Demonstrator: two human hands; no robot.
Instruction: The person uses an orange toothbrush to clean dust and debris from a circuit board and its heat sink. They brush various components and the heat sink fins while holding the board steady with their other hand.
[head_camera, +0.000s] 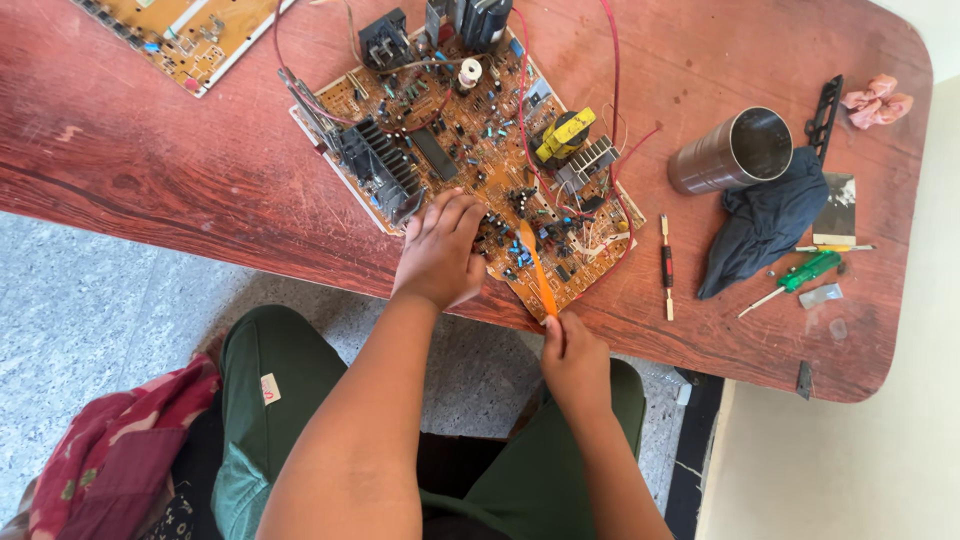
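Two hands on one circuit board

Left hand pressed fingers-down on the brown circuit board, seemingly steadying it on the red table. Right hand pinched shut around an orange tool, tip reaching among components. Farther right: small screwdriver, steel cup, dark cloth.

head camera, looking steeply down, close above table
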